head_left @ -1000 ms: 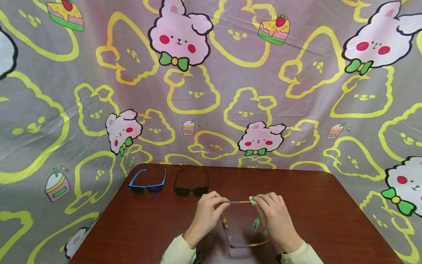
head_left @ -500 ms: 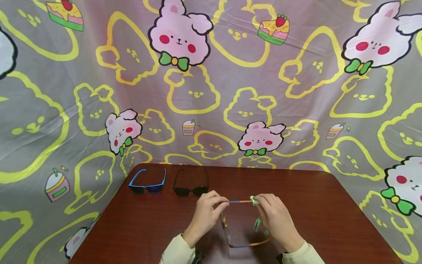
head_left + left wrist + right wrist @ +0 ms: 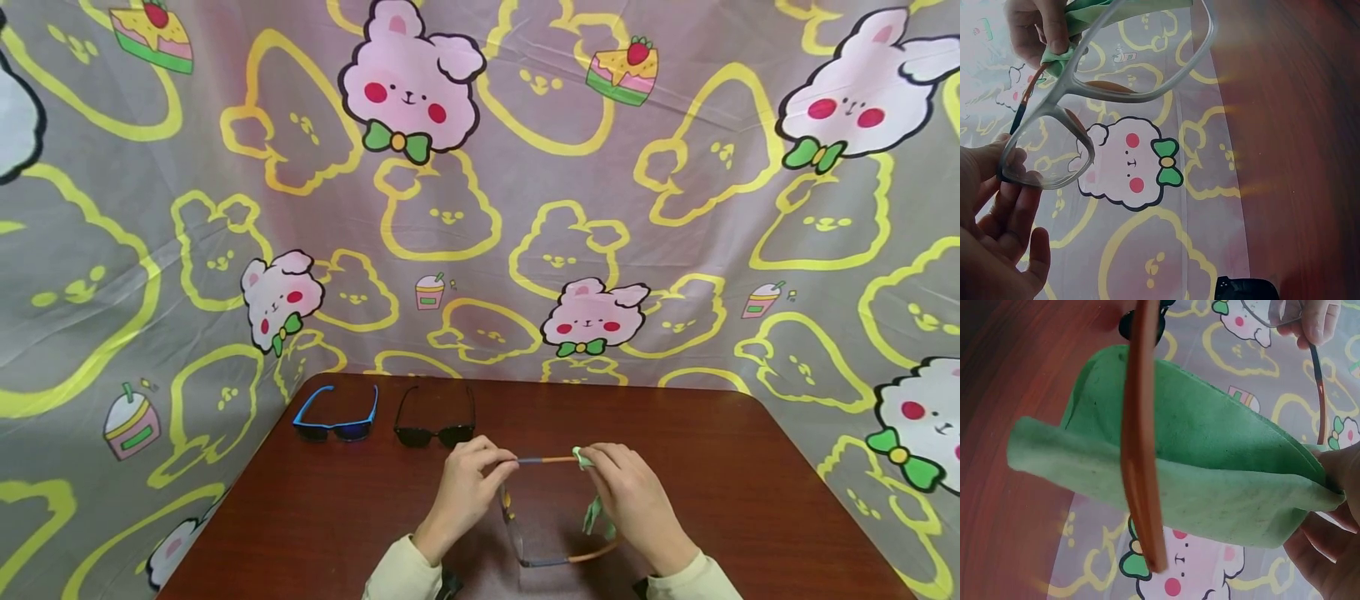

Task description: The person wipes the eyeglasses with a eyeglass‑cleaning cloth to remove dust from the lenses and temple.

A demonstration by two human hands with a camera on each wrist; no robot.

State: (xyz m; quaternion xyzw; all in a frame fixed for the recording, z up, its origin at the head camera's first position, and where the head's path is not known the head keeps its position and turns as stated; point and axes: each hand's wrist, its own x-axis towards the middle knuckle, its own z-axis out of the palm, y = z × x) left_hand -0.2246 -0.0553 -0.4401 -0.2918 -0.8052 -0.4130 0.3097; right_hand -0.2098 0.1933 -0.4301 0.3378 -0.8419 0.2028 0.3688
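A pair of clear-framed eyeglasses with blue-grey and orange temples is held above the table. My left hand pinches the front corner of the frame, where the far temple begins. Farther along that temple, my right hand grips it through a green cloth, whose loose part hangs below the fingers. In the right wrist view the other temple's orange tip crosses in front of the cloth. The right fingertips are partly hidden by the cloth.
Blue-framed sunglasses and black sunglasses lie side by side at the back left of the brown table. A patterned cloth curtain surrounds the table's back and sides.
My right hand has shifted slightly right along the temple with the green cloth. The left hand keeps its hold, moving only a little left. Both pairs of sunglasses stay put.
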